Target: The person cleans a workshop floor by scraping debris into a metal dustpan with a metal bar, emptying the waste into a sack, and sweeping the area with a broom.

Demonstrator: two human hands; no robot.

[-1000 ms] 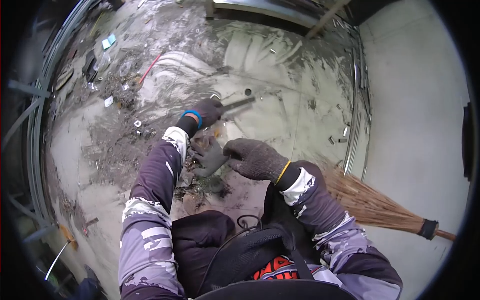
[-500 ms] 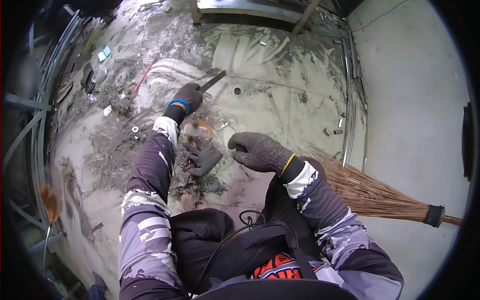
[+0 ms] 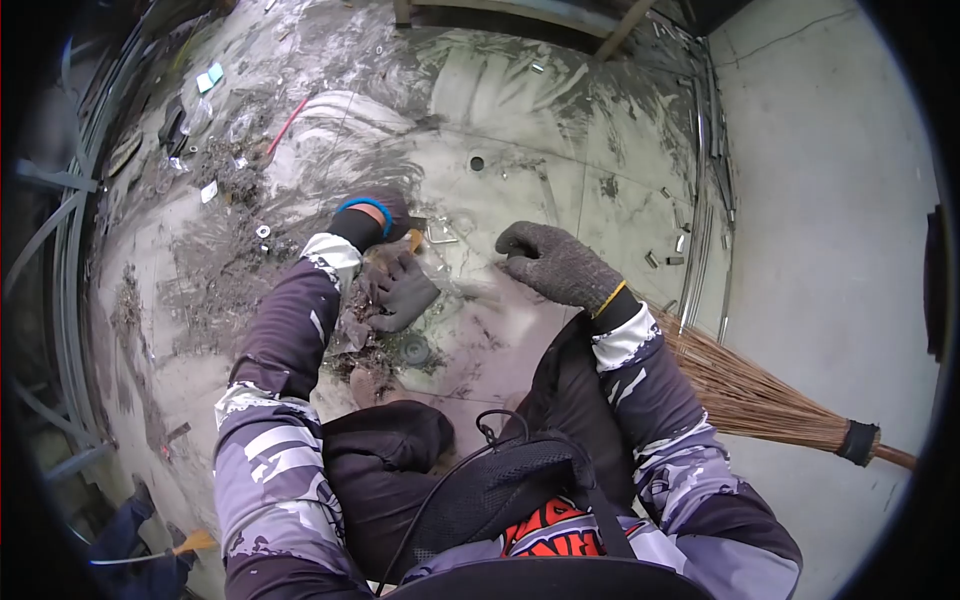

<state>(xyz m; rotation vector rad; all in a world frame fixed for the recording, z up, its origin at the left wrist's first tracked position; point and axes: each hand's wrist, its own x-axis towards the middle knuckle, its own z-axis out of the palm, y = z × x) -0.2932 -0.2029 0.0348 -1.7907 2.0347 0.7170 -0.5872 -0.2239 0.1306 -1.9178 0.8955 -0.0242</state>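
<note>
In comes the left hand [image 3: 391,207], grip hidden, work nearing the debris [image 3: 372,356] at six o'clock; right hand [image 3: 562,265] half-curls its fingers, hold unclear.

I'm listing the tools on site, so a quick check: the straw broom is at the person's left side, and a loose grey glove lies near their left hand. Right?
Not quite: the head view shows the straw broom at the person's right side. A loose grey glove does lie near their left hand.
</note>
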